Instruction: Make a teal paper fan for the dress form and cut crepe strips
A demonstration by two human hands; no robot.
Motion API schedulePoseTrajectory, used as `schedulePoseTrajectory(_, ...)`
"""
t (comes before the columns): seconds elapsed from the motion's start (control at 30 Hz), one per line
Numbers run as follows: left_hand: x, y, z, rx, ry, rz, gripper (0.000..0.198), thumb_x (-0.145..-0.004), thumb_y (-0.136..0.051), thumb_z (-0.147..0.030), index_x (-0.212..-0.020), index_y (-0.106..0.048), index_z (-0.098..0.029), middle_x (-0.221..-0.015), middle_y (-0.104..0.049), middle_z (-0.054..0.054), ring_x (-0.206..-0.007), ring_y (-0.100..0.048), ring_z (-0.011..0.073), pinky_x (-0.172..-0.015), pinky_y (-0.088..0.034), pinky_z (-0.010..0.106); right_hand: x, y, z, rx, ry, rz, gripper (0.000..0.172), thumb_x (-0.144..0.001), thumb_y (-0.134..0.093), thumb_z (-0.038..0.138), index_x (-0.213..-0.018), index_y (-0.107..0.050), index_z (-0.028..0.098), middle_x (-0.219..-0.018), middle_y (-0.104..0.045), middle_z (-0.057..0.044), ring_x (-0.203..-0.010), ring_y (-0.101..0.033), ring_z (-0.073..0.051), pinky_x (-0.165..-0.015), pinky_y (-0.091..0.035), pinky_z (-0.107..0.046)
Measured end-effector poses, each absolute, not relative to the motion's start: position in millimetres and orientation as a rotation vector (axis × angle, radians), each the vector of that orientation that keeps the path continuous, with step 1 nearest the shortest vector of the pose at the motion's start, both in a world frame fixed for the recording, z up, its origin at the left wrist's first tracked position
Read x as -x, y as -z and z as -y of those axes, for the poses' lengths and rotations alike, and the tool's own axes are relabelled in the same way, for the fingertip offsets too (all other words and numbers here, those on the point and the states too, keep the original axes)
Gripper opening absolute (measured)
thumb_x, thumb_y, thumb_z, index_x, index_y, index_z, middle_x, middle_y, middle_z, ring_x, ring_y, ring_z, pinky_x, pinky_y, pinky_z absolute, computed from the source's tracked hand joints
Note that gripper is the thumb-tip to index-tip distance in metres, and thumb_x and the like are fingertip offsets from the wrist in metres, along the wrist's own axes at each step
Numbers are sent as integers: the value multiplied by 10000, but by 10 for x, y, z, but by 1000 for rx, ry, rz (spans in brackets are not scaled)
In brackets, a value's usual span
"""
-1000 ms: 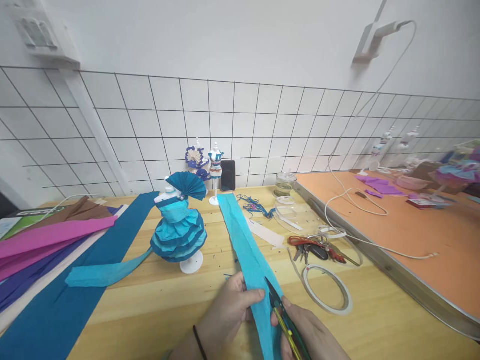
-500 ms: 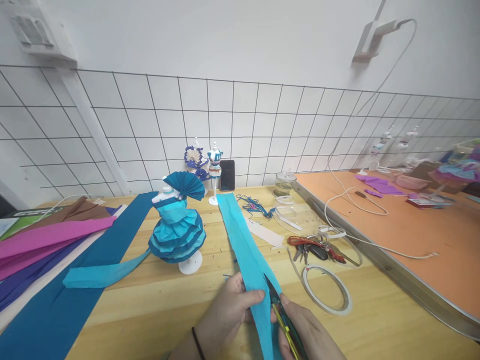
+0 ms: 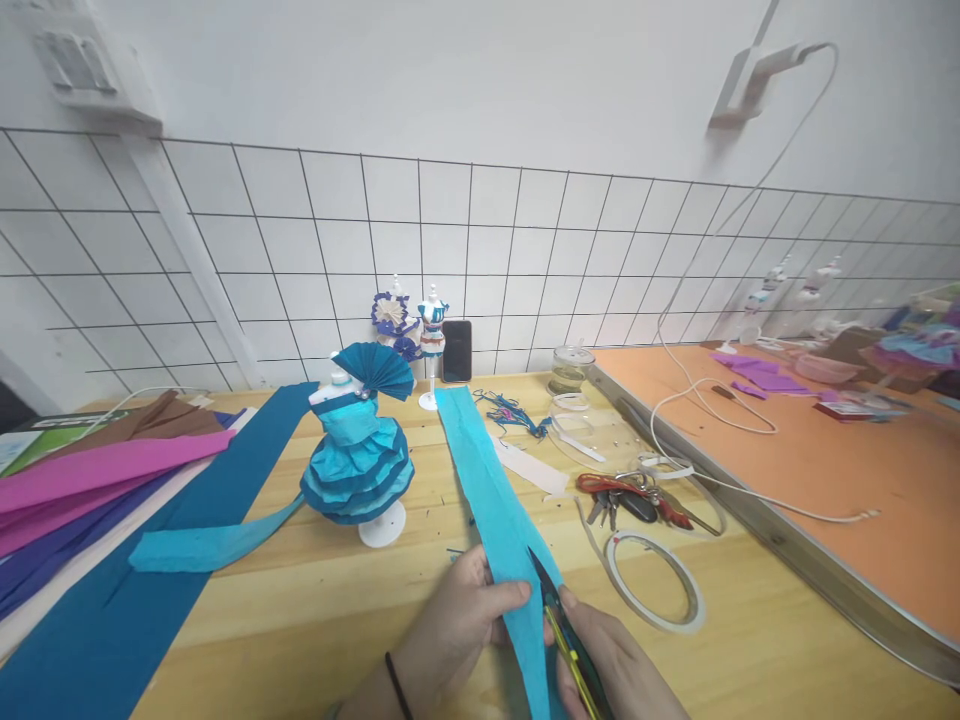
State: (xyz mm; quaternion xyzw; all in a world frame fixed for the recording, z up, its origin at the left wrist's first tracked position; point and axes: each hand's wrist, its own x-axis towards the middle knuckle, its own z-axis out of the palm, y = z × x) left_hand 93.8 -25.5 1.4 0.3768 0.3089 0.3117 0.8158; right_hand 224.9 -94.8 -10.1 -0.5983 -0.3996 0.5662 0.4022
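Note:
A long strip of turquoise crepe paper (image 3: 480, 470) runs from mid-table toward me. My left hand (image 3: 476, 605) pinches its left side between thumb and fingers. In my right hand (image 3: 611, 650) are scissors (image 3: 551, 590) with dark blades and yellow on the handle. Their blades lie along the strip's right part, pointing away from me, where the paper divides into two pieces. My right fingers partly hide the handles. Left of the strip stands a small mannequin (image 3: 356, 450) in a ruffled turquoise and blue paper dress, with a pleated blue fan (image 3: 379, 370) at its shoulder.
Folded crepe papers (image 3: 112, 470) and a blue sheet (image 3: 172, 560) cover the left side. Keys (image 3: 626, 500), a tape roll (image 3: 655, 580) and a glass jar (image 3: 568, 370) sit to the right. A phone (image 3: 457, 350) leans at the back. An orange table (image 3: 810, 460) adjoins on the right.
The view has shifted very slightly. Both hands keep their places on the strip and scissors, and the scissor blades look nearly unmoved.

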Motion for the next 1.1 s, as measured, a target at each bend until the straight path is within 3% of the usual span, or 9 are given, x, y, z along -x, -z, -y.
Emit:
schedulePoseTrajectory(0.53, -937, -15, 257, -790, -654, -688, 294, -593, -711, -221, -824, -561, -118, -728, -649, 64, -525, -599, 152, -539, -486, 294, -2240, 143, 930, 1495, -1439, 1007, 529, -819, -264, 651, -695, -490, 188, -307, -396, 81, -293, -324, -84, -374, -336, -191)
schedulePoseTrajectory(0.8, -940, -18, 253, -792, -655, -668, 280, -598, -709, -222, -810, -557, -120, -695, -633, 49, -520, -594, 148, -532, -475, 286, -2264, -30, 950, 1628, -1380, 1024, 614, -725, -347, 735, -757, -609, 181, -356, -517, 27, -397, -534, -171, -487, -449, -254)
schedulePoseTrajectory(1.1, -927, -11, 240, -798, -638, -624, 304, -589, -738, -241, -804, -567, -110, -709, -632, 53, -531, -600, 147, -543, -478, 284, -2229, -66, 969, 1643, -1307, 1024, 634, -704, -351, 753, -711, -601, 170, -381, -523, 17, -438, -562, -165, -497, -465, -237)
